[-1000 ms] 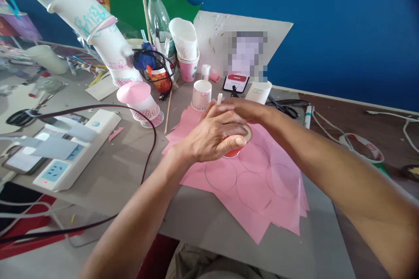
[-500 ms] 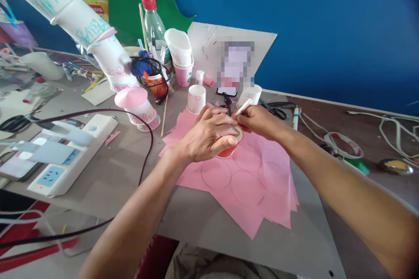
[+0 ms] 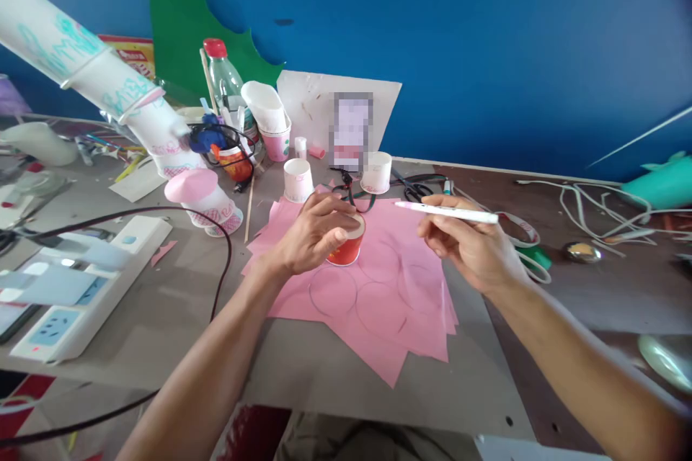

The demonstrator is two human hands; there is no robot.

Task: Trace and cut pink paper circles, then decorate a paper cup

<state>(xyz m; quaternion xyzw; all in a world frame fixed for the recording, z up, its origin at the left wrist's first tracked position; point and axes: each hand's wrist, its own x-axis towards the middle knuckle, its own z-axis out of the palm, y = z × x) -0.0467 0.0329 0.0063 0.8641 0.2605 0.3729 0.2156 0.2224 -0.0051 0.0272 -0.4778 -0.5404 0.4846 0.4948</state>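
Note:
My left hand (image 3: pixel 320 229) lies over a red paper cup (image 3: pixel 346 253), its thumb and fingers about the cup's pale upper end. The cup stands upside down, white rim on a stack of pink paper sheets (image 3: pixel 378 367). Several circles are drawn in thin dark line on the top sheet. Above the right side of the paper, my right hand (image 3: pixel 469 248) is closed on a white pen (image 3: pixel 448 212), its tip pointing left and clear of the sheet.
Two white paper cups (image 3: pixel 298 180) (image 3: pixel 376 174) stand behind the paper, by a blurred-out phone (image 3: pixel 351 126). To the left are a power strip (image 3: pixel 116 281), a dark cable (image 3: pixel 230 245) and a leaning column of joined cups (image 3: pixel 116 83). White cords (image 3: pixel 581 209) lie right.
My right hand has moved away from the cup to the right, lifting the pen off the paper. My left hand stays at the cup. The view has shifted right.

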